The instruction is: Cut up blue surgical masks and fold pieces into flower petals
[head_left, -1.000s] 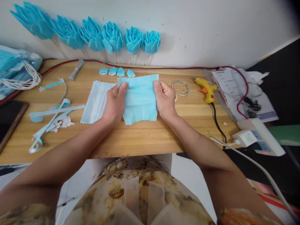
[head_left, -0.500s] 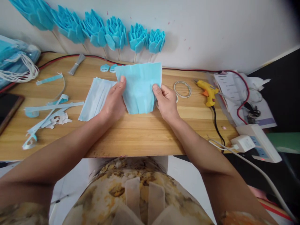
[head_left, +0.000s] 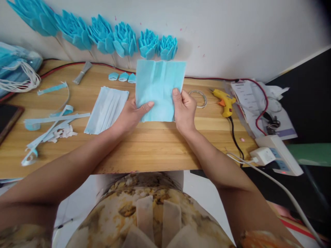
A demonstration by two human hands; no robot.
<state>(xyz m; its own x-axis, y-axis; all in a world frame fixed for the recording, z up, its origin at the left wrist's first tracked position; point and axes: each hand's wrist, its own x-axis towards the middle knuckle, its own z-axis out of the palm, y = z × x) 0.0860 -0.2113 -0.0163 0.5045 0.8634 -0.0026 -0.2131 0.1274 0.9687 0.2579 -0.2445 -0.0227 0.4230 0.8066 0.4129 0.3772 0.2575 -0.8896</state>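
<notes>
A light blue fabric sheet (head_left: 161,82), creased lengthwise like an unfolded face mask, is held up above the table between both hands. My left hand (head_left: 134,113) pinches its lower left part, thumb lying across the front. My right hand (head_left: 184,108) grips the right edge, thumb in front and fingers curled behind. Left of the sheet, a stack of pleated face mask pieces (head_left: 107,110) lies flat. Several small folded blue pieces (head_left: 123,77) sit in a row behind, partly hidden by the sheet.
Blue fabric flowers (head_left: 124,39) on sticks line the wall. Cut strips and scraps (head_left: 55,120) lie at left, near a bag of blue material (head_left: 15,69). At right are a tape roll (head_left: 198,99), a yellow glue gun (head_left: 225,101) with its cord, papers and a power strip (head_left: 280,155).
The sheet has shifted slightly right and up and now appears flatter, with vertical creases showing. My left thumb has moved from its upper left edge to lower on its front.
</notes>
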